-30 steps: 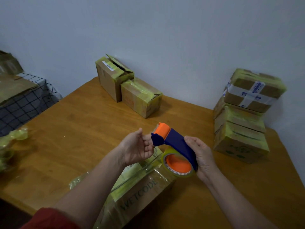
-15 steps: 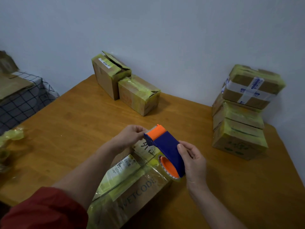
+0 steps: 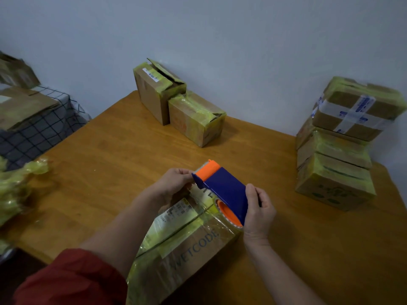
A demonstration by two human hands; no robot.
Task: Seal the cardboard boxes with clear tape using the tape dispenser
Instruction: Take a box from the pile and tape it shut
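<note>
A blue and orange tape dispenser (image 3: 222,190) hovers just over the far end of a cardboard box (image 3: 189,245) printed "WETCODE" and wrapped in yellowish clear tape. My right hand (image 3: 257,213) grips the dispenser's blue body from the right side, over the orange roll core. My left hand (image 3: 176,183) pinches at the orange front edge of the dispenser, where the tape end comes out; the tape end itself is too thin to make out. The box lies near the table's front edge, under both forearms.
Two taped boxes (image 3: 176,104) stand at the back of the wooden table (image 3: 105,164), one with a flap up. A stack of three taped boxes (image 3: 339,148) sits at the right. Crumpled yellowish tape (image 3: 15,186) lies at the left edge, beside a checked cloth with cardboard.
Both hands brought the dispenser down and toward me, from raised above the table to just over the box's far end. The left hand went from open beside the dispenser's front to pinching it.
</note>
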